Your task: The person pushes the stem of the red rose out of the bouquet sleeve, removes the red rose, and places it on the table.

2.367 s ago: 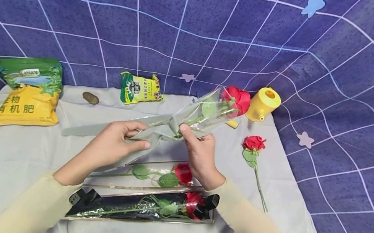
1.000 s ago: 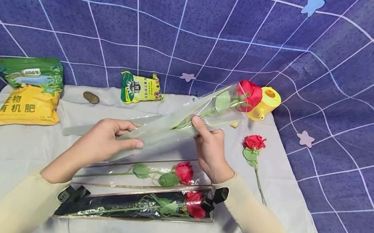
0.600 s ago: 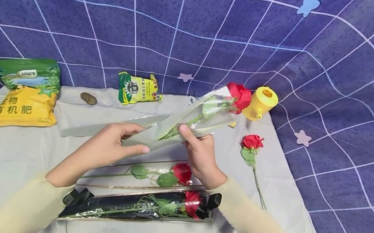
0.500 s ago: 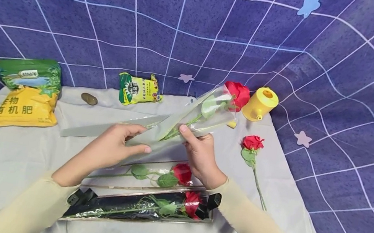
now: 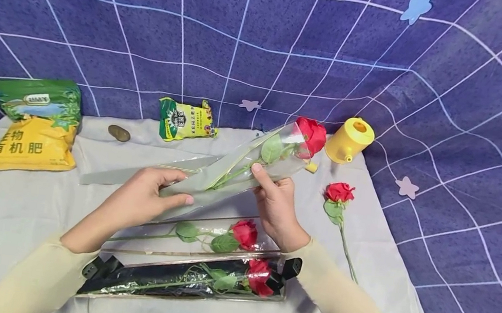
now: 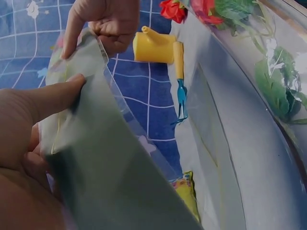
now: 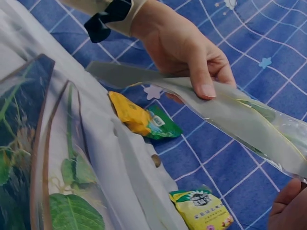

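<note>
Above the table a red rose point(image 5: 311, 137) lies tilted in a flower sleeve point(image 5: 211, 193), clear in front and grey-green behind, its bloom out past the upper right opening. My left hand point(image 5: 132, 200) pinches the sleeve's lower end between thumb and fingers. Farther up, my right hand point(image 5: 277, 206) grips it with the thumb on the front over the stem and the fingers behind. In the left wrist view the grey-green back of the sleeve point(image 6: 105, 139) hides the flower. Below my hands lie a rose in clear wrap point(image 5: 244, 234) and a rose on black backing point(image 5: 259, 276).
A loose rose point(image 5: 340, 192) lies at the right, with a yellow watering can point(image 5: 349, 142) behind it. A hand fork point(image 6: 181, 93), a flat sleeve point(image 5: 106, 176), a small yellow-green packet point(image 5: 187, 121), a stone point(image 5: 119, 133) and a fertiliser bag point(image 5: 31, 144) lie farther back.
The sleeve, bunched at the middle 2.4 s ago, is now smooth. Both hands moved right with it, then back left; the bloom now sits a little lower, left of the watering can.
</note>
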### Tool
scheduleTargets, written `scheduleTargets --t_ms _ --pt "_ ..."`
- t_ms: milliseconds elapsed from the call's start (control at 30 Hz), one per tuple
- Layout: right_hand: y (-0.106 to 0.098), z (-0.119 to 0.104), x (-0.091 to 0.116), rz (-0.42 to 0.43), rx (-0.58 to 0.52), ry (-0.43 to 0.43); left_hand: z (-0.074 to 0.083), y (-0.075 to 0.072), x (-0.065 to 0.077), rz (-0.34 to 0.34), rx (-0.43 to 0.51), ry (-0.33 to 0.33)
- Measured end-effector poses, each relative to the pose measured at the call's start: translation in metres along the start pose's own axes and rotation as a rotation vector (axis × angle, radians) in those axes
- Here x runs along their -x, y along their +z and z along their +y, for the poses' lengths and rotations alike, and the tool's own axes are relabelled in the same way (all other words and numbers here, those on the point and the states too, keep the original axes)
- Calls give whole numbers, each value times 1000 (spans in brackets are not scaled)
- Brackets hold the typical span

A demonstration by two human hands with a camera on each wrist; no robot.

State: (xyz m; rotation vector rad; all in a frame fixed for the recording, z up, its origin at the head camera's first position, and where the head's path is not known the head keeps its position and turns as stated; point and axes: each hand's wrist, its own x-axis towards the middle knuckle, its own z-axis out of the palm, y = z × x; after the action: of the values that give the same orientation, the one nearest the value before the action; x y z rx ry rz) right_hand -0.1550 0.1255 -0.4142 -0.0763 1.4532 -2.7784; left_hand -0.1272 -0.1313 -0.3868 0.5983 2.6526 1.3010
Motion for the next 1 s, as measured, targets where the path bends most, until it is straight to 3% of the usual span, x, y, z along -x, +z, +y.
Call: scheduleTargets --t_ms 233,633,833,1000 --pt "6 7 5 2 35 0 2 3 -1 61 -13 7" --pt "16 21 12 -107 183 0 7 3 -4 66 24 -10" --pt "13 21 11 -69 189 -2 2 -1 0 54 8 -27" --pt "7 11 5 -14 142 5 -6 -7 8 72 -59 -47"
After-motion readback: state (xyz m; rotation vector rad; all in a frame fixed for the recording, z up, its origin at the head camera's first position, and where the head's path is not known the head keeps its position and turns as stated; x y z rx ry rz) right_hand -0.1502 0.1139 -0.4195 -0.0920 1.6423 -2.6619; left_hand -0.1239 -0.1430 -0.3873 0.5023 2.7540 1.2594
